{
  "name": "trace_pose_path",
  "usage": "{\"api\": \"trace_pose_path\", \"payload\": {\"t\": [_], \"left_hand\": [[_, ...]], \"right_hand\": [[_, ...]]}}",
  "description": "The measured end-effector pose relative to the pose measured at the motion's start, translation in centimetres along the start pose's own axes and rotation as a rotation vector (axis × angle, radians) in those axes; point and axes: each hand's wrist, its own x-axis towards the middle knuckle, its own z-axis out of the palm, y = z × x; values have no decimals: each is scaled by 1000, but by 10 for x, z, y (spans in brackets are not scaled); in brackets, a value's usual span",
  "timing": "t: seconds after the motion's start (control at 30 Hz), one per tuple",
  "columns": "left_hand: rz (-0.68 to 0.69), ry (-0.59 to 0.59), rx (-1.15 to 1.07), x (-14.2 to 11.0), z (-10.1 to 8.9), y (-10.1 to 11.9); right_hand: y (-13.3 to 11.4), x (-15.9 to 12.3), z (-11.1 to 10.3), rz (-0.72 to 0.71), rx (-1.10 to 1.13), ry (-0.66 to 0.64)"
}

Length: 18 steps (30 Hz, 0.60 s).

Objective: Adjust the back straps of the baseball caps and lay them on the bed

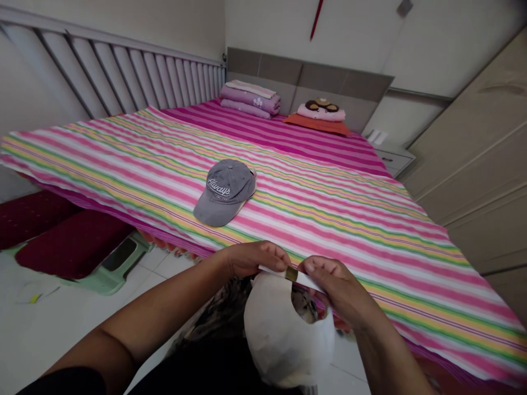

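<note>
A white baseball cap (284, 334) hangs between my hands with its back strap and round rear opening turned up toward me. My left hand (259, 258) pinches the strap left of its brass-coloured buckle (291, 274). On the buckle's right, the fingers of my right hand (333, 282) are closed on the same white strap (309, 282). The cap's brim is hidden from this side. Farther off, a grey baseball cap (230, 184) with white lettering lies on the striped bedspread, touched by neither hand.
The bed's striped cover (337, 203) spreads out in front of me. Folded purple bedding (251, 101) and a pink pillow (321, 112) lie near the headboard (275, 71). Red-topped stools (78, 241) stand at the left, a nightstand (393, 159) and wardrobe (473, 164) at the right.
</note>
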Motion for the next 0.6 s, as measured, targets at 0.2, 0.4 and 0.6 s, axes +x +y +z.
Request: {"api": "trace_pose_path", "payload": {"t": [0.2,0.4,0.6], "left_hand": [[9,-6,28,-4,3,1],[3,28,-1,-5,4,2],[6,56,10,-3,0,-1]], "right_hand": [[7,-2,-12,25,73,-40],[17,-9,-24,-4,30,-50],[17,-14,-25,-8,89,-94]]}}
